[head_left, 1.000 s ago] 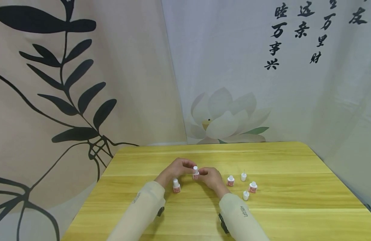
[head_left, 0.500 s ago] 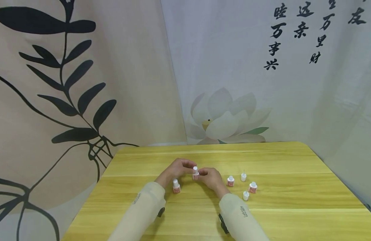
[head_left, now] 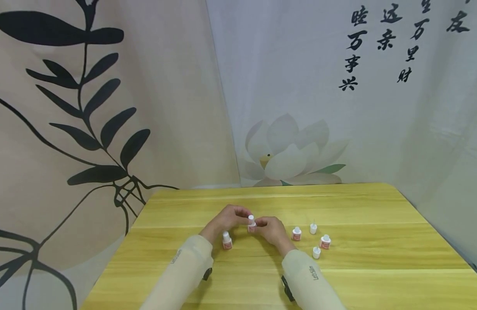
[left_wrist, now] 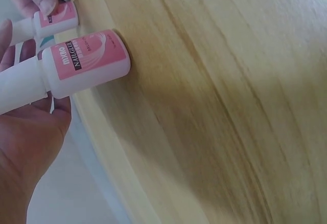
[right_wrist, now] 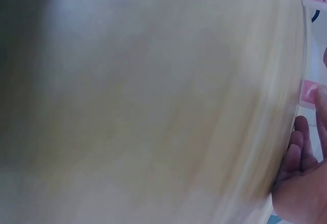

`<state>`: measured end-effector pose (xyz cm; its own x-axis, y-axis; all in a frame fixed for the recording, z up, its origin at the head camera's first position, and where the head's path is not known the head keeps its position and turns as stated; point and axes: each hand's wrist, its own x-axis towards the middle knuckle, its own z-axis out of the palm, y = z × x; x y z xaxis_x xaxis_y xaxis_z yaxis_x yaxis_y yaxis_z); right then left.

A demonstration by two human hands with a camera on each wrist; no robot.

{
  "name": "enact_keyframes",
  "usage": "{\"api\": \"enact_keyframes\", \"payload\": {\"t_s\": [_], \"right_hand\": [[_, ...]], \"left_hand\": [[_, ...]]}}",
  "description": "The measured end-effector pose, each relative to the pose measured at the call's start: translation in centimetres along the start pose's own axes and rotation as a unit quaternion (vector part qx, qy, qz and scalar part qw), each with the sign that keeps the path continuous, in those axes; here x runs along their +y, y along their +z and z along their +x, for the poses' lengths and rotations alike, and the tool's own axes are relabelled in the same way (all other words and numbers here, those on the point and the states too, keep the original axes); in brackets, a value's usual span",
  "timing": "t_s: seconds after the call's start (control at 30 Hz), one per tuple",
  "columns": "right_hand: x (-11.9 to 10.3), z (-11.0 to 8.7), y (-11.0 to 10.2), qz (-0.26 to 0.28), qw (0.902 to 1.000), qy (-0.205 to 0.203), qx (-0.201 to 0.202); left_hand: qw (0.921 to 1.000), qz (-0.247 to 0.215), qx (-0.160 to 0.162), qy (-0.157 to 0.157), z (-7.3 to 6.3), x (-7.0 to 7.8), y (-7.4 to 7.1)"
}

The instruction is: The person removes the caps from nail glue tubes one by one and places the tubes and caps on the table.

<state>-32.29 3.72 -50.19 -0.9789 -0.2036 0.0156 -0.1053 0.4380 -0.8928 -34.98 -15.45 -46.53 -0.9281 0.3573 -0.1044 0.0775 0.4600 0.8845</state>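
Observation:
Between both hands a small white nail glue bottle with a pink label (head_left: 251,229) stands upright on the table. My left hand (head_left: 229,218) pinches its white cap (head_left: 251,218) from the left. From the right, my right hand (head_left: 272,229) grips the bottle's body; its thumb (left_wrist: 47,5) lies against the label in the left wrist view. A second capped nail glue bottle (head_left: 227,244) stands just in front of my left hand, large in the left wrist view. The right wrist view catches only part of the right hand (right_wrist: 301,183) and bits of two pink labels.
Right of my right hand stand two nail glue bottles without their long caps, one nearer the hand (head_left: 296,234) and one farther right (head_left: 325,242). Two removed white caps, one behind (head_left: 313,229) and one in front (head_left: 316,253), lie near them, brush tips up. The wooden table (head_left: 362,284) meets a printed curtain.

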Motion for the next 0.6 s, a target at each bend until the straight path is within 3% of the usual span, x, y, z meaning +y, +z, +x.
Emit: {"api": "enact_keyframes", "payload": {"t_s": [0.6], "right_hand": [[-0.09,-0.04,-0.09,-0.006,1.0000,0.006,-0.005]], "left_hand": [[1.0000,-0.001,0.001,0.001,0.14,-0.13,-0.05]]}}
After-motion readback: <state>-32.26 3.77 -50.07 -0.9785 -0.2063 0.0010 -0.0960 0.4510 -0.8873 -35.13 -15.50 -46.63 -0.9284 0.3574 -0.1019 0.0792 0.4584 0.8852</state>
